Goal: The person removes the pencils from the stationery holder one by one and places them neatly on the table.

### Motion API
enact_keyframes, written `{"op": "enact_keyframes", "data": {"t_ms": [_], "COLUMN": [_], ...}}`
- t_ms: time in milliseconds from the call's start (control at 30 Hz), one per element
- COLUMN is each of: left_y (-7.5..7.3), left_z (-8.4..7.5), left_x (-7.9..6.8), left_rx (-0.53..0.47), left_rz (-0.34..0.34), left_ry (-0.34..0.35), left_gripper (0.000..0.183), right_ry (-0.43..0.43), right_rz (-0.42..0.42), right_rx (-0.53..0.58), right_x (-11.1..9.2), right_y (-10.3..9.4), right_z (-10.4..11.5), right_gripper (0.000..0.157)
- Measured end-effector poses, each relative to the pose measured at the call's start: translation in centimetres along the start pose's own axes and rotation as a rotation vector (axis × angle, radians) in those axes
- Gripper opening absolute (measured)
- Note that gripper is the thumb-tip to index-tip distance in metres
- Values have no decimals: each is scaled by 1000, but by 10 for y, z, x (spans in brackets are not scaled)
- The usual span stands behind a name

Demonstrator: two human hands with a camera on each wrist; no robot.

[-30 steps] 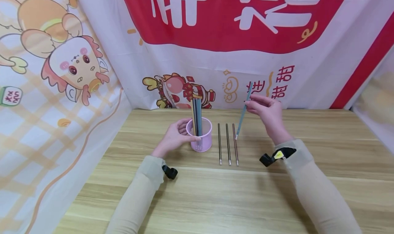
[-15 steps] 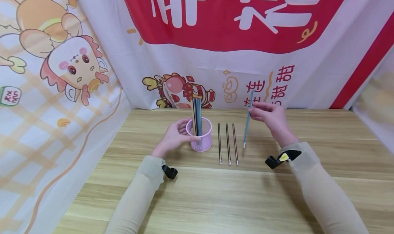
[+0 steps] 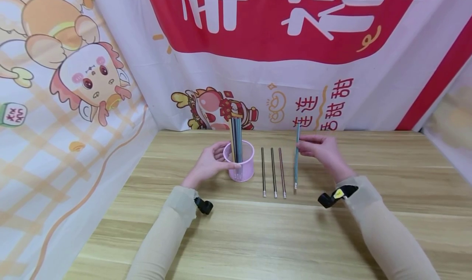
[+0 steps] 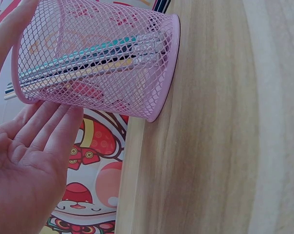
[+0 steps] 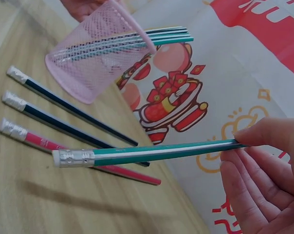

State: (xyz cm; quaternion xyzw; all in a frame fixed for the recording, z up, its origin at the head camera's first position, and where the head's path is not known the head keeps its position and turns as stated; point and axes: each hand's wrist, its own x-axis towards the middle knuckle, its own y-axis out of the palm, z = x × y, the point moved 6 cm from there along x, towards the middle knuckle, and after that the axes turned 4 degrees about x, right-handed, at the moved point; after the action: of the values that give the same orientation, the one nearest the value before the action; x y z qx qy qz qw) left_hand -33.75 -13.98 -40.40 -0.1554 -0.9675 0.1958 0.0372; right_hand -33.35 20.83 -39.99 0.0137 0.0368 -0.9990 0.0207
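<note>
My right hand (image 3: 321, 150) pinches a teal pencil (image 5: 152, 152) between thumb and fingers, its white eraser end pointing down toward me, close over the table. Around the side of a pink mesh pencil cup (image 3: 248, 172) curves my left hand (image 3: 212, 162), thumb at the front and fingers behind. Inside the cup several pencils (image 4: 96, 58) stand with their eraser ends at the bottom. Between the cup and the right hand, two dark pencils (image 5: 64, 119) and a red pencil (image 5: 118, 173) lie side by side on the table, erasers toward me.
The wooden table (image 3: 250, 239) meets a white printed cloth (image 3: 147, 79) along its back edge, and cloth also covers the left side. A black wrist camera (image 3: 204, 206) sits on the left sleeve, another camera (image 3: 328, 199) on the right.
The teal pencil and right hand have come down and toward me, and the pencil's eraser end has swung right, away from the red pencil. My left hand and the cup have stayed put.
</note>
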Motion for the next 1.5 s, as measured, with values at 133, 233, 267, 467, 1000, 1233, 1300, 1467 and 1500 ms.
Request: {"op": "enact_keyframes", "data": {"t_ms": [133,233,267,467,1000,1233,1300,1467,1500], "left_y": [1,1,1,0,0,1,1,1,1], "left_z": [-17,-24,-24,4,7,7,7,7,7], "left_x": [-10,-14,-14,0,1,2,1,1,1], "left_rx": [-10,-19,-20,-8,-4,-15,-22,-15,-12], "left_rz": [1,1,1,-26,-29,-17,-13,-12,-14], "left_ry": [6,11,12,40,38,23,23,22,23], "left_gripper": [86,86,86,88,90,91,92,91,91], "right_ry": [55,90,99,123,189,190,192,188,184], "right_rz": [24,37,41,41,-13,-31,-37,-42,-41], "right_rx": [-24,-19,-18,-7,-101,-174,-185,-200,-203], "right_x": [2,2,3,6,7,8,9,10,10], "right_y": [1,3,4,6,21,24,25,26,27], "right_z": [-14,-23,-26,-44,-55,-52,-52,-52,-52], "right_gripper": [50,48,48,44,42,39,38,37,37]}}
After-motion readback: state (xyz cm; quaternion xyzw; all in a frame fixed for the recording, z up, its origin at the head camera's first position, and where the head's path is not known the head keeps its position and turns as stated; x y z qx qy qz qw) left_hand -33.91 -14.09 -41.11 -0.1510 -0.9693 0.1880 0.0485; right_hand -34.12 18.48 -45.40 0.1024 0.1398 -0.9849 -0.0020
